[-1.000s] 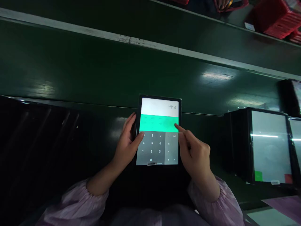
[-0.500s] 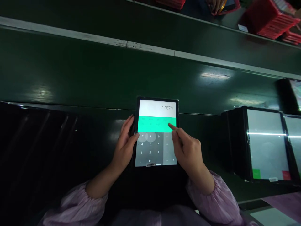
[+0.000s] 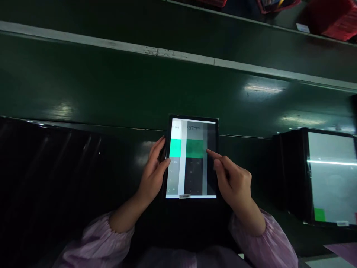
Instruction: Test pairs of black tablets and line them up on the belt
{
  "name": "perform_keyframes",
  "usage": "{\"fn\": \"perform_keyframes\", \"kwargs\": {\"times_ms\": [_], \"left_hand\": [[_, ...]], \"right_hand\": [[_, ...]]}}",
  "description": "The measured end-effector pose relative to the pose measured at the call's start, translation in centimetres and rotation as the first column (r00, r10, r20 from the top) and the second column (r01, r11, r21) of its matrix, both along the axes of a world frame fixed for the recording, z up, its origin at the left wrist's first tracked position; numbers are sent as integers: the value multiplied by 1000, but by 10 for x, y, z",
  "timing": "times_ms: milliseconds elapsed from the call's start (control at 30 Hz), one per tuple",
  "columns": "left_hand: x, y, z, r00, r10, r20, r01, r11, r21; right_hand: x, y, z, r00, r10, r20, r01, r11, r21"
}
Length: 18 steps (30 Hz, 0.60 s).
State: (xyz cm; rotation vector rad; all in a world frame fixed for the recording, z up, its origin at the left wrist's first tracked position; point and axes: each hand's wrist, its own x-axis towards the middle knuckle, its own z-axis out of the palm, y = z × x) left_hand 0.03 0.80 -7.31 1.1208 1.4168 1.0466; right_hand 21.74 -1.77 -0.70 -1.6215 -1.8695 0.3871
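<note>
My two hands (image 3: 152, 175) (image 3: 234, 180) are flanking one tablet (image 3: 192, 160), which is bearing one label (image 3: 184, 196); two sleeves (image 3: 106, 238) (image 3: 267, 240) are showing below the tablet, and one other large screen (image 3: 333, 186) is standing right of it.

tablet (image 3: 192, 160): black-rimmed, green-banded | sleeves (image 3: 267, 242): lilac | bench (image 3: 111, 85): dark green

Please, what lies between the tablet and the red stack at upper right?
From the tablet outward, the head view shows green surface, a pale strip, farther green surface, then a white label beside the red stack.
</note>
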Motion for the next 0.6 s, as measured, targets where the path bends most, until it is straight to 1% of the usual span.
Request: {"fn": "perform_keyframes", "kwargs": {"times_ms": [167, 300, 400, 600], "left_hand": [[-1, 1, -3, 998, -11, 60, 10, 1000, 21], [-1, 0, -4, 995, 3, 98, -7, 999, 40], [-1, 0, -4, 994, -4, 112, -1, 999, 40], [-1, 1, -5, 994, 9, 109, -14, 998, 53]], "right_hand": [[-1, 13, -1, 998, -2, 57, 3, 1000, -11], [-1, 24, -3, 994, 26, 111, -24, 999, -20], [-1, 30, -5, 994, 42, 103, -41, 999, -11], [3, 36, -3, 996, 52, 69, -49, 998, -39]]}}
